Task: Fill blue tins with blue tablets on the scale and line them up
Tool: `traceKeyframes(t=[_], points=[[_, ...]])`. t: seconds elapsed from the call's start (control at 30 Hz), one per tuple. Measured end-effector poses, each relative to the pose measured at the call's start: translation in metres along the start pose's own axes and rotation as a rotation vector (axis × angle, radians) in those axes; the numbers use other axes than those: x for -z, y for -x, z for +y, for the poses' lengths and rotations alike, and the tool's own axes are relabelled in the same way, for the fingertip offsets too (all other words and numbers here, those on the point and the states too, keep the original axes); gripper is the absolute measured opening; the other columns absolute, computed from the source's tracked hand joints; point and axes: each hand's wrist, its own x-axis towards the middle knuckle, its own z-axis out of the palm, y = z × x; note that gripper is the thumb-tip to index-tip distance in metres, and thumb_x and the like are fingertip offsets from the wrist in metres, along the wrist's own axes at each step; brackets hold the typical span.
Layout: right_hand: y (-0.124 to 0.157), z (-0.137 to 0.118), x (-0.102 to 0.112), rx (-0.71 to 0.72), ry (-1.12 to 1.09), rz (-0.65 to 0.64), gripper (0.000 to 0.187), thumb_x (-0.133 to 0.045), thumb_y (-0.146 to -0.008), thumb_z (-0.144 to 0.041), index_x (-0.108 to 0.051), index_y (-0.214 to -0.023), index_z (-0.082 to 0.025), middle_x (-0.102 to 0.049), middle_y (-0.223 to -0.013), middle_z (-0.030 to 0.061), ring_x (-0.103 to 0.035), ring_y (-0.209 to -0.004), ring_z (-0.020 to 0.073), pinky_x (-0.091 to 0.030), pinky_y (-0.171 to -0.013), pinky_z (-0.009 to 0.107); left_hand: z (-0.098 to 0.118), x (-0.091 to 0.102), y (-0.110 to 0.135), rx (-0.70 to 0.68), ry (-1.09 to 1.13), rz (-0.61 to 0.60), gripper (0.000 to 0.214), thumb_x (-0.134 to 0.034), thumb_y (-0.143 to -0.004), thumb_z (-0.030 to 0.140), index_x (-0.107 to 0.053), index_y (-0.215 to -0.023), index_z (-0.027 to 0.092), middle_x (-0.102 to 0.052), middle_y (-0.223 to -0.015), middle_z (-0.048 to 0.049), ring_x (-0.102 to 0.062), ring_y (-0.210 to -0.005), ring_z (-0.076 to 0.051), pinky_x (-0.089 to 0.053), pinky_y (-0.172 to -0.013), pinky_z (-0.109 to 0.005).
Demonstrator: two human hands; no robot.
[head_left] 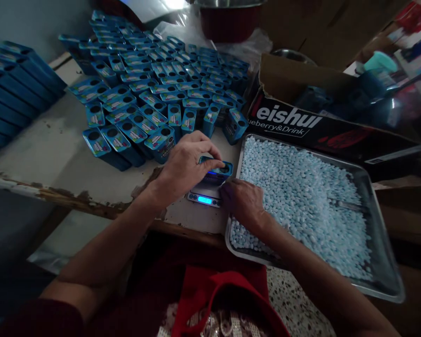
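A blue tin [214, 177] with a round hole in its top stands on a small digital scale [192, 197] whose display glows blue. My left hand [187, 161] reaches over this tin, thumb and fingertips pinched together close beside the hole. Whatever lies between them is too small to make out. Curled at the scale's right edge is my right hand [243, 201], beside the metal tray [389, 262]. Its fingertips are in shadow, so what they hold cannot be seen. Pale blue and white pellets [294, 196] fill much of the tray.
Many similar blue tins with holes [161, 135] stand packed across the worn white table [126, 196]. More tins [17, 89] line up at the left. Behind the tray is a printed cardboard box [287, 112] with tins inside. A dark red pot [231, 21] stands at the back.
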Motion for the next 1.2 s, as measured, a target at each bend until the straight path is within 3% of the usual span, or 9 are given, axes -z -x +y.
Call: traceKeyframes(t=[0.17,0.37,0.47,0.6,0.7,0.83,1.03,1.1,1.2], points=[[0.016,0.014,0.005,-0.080,-0.143,0.111,0.025,-0.060,-0.098,-0.035,-0.082,-0.096,-0.025,-0.081,-0.093,0.0073,-0.073,-0.080,0.0233,-0.033,-0.059,0.031,0.003,-0.008,0.002,-0.065,0.047,-0.022,0.012,-0.086,-0.087,0.021,-0.080,-0.097,0.020,-0.073,-0.106,-0.0056,-0.068,-0.107,-0.023,-0.056,-0.100,-0.039],[0.033,0.027,0.045,-0.095,-0.614,0.387,0.024,-0.070,-0.094,-0.042,-0.084,-0.090,-0.023,-0.061,-0.062,-0.0007,-0.051,-0.057,0.0157,-0.035,-0.059,0.030,-0.015,0.027,0.025,0.050,0.046,0.207,0.008,-0.076,-0.095,0.026,-0.078,-0.099,0.019,-0.074,-0.106,-0.0062,-0.069,-0.106,-0.023,-0.055,-0.102,-0.042],[0.017,0.021,0.064,-0.023,-0.612,0.444,0.022,-0.070,-0.094,-0.037,-0.085,-0.092,-0.021,-0.054,-0.060,-0.0021,-0.045,-0.056,0.0142,-0.033,-0.060,0.031,-0.022,0.038,0.038,0.124,0.056,0.207,0.009,-0.077,-0.093,0.029,-0.078,-0.098,0.021,-0.074,-0.106,-0.0054,-0.070,-0.106,-0.024,-0.056,-0.100,-0.042],[-0.013,0.019,0.079,0.113,-0.433,0.342,0.015,-0.073,-0.086,-0.026,-0.083,-0.095,-0.020,-0.062,-0.073,0.0009,-0.052,-0.067,0.0162,-0.036,-0.068,0.032,-0.025,0.044,0.052,0.119,0.025,0.168,0.009,-0.076,-0.094,0.031,-0.078,-0.098,0.023,-0.075,-0.108,-0.0043,-0.070,-0.108,-0.025,-0.056,-0.104,-0.043],[-0.024,0.033,0.084,0.117,-0.670,0.163,0.021,-0.071,-0.081,-0.022,-0.079,-0.101,-0.019,-0.063,-0.080,0.0011,-0.053,-0.071,0.0163,-0.040,-0.068,0.031,-0.028,0.048,0.061,0.145,-0.005,0.170,0.009,-0.077,-0.093,0.032,-0.078,-0.099,0.025,-0.074,-0.110,-0.0038,-0.070,-0.111,-0.026,-0.055,-0.107,-0.043],[-0.018,0.070,0.072,-0.150,-1.358,-0.085,0.023,-0.078,-0.075,-0.018,-0.077,-0.097,-0.019,-0.069,-0.086,0.0016,-0.061,-0.074,0.0145,-0.052,-0.070,0.028,-0.036,0.055,0.071,0.182,-0.024,0.185,0.010,-0.077,-0.093,0.031,-0.078,-0.100,0.024,-0.073,-0.111,-0.0043,-0.069,-0.111,-0.025,-0.055,-0.108,-0.042],[0.024,0.102,0.020,-0.619,-1.723,0.030,0.029,-0.089,-0.066,-0.007,-0.083,-0.093,-0.017,-0.078,-0.098,0.0065,-0.073,-0.090,0.0133,-0.062,-0.082,0.016,-0.047,0.051,0.084,0.345,0.034,0.121,0.021,-0.078,-0.091,0.039,-0.079,-0.108,0.025,-0.073,-0.118,-0.0055,-0.069,-0.114,-0.026,-0.055,-0.106,-0.040],[0.031,0.099,0.011,-0.664,-1.757,0.009,0.031,-0.095,-0.066,-0.013,-0.084,-0.095,-0.016,-0.079,-0.096,0.0070,-0.071,-0.082,0.0111,-0.061,-0.073,0.013,-0.048,0.048,0.086,0.405,0.087,0.074,0.024,-0.078,-0.091,0.041,-0.078,-0.110,0.026,-0.072,-0.121,-0.0054,-0.070,-0.114,-0.026,-0.056,-0.105,-0.039],[0.026,0.088,0.014,-0.544,-1.802,-0.091,0.035,-0.101,-0.068,-0.028,-0.084,-0.094,-0.014,-0.072,-0.078,0.0022,-0.059,-0.063,0.0056,-0.053,-0.056,0.010,-0.045,0.045,0.084,0.438,0.112,0.058,0.027,-0.079,-0.090,0.042,-0.078,-0.113,0.028,-0.072,-0.125,-0.0048,-0.071,-0.115,-0.027,-0.056,-0.107,-0.040]])
